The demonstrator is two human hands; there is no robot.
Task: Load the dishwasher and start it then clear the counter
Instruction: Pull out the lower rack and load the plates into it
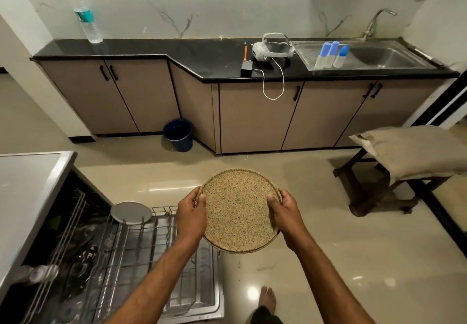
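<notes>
A round speckled tan plate (238,210) hangs in front of me, held by both hands. My left hand (190,216) grips its left rim, thumb on top. My right hand (284,213) grips the right rim the same way. Below and to the left, the dishwasher (30,187) stands open with its lower rack (141,250) pulled out over the door. A grey plate (131,212) stands upright at the rack's far end. The speckled plate is to the right of the rack, over the floor.
The black counter (202,58) carries a water bottle (84,13), a white headset (274,49) with a dangling cable and a small black box (246,67). Three blue-capped bottles (331,54) lie by the sink (379,56). A blue bucket (178,134) and a cushioned stool (409,161) stand on the floor.
</notes>
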